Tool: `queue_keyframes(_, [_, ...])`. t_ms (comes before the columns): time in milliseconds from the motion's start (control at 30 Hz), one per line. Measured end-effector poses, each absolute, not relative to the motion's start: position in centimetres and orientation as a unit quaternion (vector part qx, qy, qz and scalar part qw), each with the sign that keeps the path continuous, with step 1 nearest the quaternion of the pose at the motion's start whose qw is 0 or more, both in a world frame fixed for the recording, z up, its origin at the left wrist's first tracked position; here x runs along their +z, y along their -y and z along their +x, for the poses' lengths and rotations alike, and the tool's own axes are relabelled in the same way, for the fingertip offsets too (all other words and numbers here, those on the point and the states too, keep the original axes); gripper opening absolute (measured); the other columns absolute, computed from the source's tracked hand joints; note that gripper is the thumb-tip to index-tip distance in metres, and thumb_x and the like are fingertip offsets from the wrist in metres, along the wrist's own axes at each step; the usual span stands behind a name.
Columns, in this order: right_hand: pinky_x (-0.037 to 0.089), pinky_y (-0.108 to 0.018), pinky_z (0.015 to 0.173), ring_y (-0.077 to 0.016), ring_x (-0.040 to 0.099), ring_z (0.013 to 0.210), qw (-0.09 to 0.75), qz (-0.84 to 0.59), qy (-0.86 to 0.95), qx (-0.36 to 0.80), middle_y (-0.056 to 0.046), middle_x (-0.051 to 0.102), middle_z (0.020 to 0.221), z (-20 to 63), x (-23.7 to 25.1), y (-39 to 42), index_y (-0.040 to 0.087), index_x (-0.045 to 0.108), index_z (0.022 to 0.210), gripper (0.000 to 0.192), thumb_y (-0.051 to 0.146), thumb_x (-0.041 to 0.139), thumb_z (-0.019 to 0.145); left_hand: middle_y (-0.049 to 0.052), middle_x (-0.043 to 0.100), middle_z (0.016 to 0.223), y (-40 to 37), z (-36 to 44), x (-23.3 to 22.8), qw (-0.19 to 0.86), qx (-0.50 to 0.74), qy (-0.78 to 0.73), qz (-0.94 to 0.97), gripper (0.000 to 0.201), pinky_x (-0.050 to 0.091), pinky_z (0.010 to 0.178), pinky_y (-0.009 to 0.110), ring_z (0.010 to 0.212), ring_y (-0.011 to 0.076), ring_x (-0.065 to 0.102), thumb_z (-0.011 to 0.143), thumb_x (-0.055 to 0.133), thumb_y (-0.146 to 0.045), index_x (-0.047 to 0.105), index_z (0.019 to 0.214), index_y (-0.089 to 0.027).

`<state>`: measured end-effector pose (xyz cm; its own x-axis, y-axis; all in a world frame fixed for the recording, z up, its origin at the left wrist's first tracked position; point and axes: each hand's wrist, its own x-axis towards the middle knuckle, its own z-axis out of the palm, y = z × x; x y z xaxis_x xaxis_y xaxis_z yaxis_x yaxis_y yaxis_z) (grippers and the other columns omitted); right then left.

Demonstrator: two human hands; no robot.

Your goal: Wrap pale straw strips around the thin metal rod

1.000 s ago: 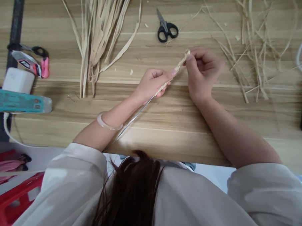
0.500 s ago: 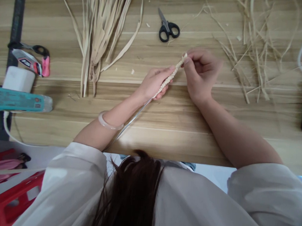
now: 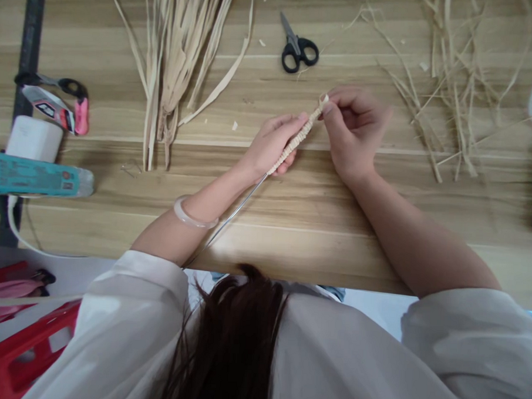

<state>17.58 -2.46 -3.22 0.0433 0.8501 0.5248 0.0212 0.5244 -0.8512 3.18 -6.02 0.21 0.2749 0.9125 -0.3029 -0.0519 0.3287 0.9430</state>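
A thin metal wire slants up from near my body, its upper length covered by a pale, ridged wrapping of dried plant strip. My left hand is closed around this wrapped wire, with the thumb lying along it. At the upper tip, my right hand pinches the end of the pale strip between thumb and forefinger. The other right-hand fingers are curled and slightly blurred. Black-handled scissors lie beyond the hands.
Dried leaf strips lie in a bundle at the back left, thin shredded fibres at the back right. On the left are a pink-and-black tool, a white adapter and a teal tube. A red stool stands below.
Both hands keep nearly the same place and grip on the wrapped wire and strip. The whole view has shifted very slightly.
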Motion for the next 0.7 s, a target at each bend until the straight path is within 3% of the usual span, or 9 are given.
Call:
queue_keyframes(333, [0.05,-0.034,0.067,-0.0156,0.058,0.073,0.613,-0.357,0.613,0.349,-0.002,0.064,0.075,17.7,-3.5,2.4,0.03,0.065,0.069,0.024,0.052,0.068,0.077,-0.008,0.04,0.037,6.0,3.1,0.5,0.664,0.357,-0.482,0.447,0.023,0.014,0.032,0.015,0.025,0.0057,0.034,0.09,0.048,-0.038,0.051,0.082,-0.017])
queue_keyframes(533, [0.05,-0.033,0.066,-0.0153,0.06,0.074,0.629,-0.32,0.606,0.366,-0.002,0.065,0.078,17.4,-3.1,2.9,0.028,0.069,0.074,0.017,0.045,0.07,0.078,-0.006,0.035,0.039,5.9,3.1,0.9,0.691,0.314,-0.5,0.417,0.059,0.015,0.033,0.019,0.027,0.0039,0.031,0.079,0.043,-0.073,0.055,0.081,-0.015])
queue_keyframes(700, [0.051,-0.034,0.071,-0.0166,0.061,0.077,0.622,-0.322,0.618,0.357,-0.003,0.065,0.078,17.4,-3.0,3.0,0.028,0.067,0.073,0.02,0.047,0.069,0.078,-0.007,0.034,0.038,5.7,3.0,1.1,0.702,0.303,-0.487,0.421,0.054,0.015,0.032,0.018,0.026,0.0036,0.029,0.082,0.043,-0.07,0.047,0.075,-0.017])
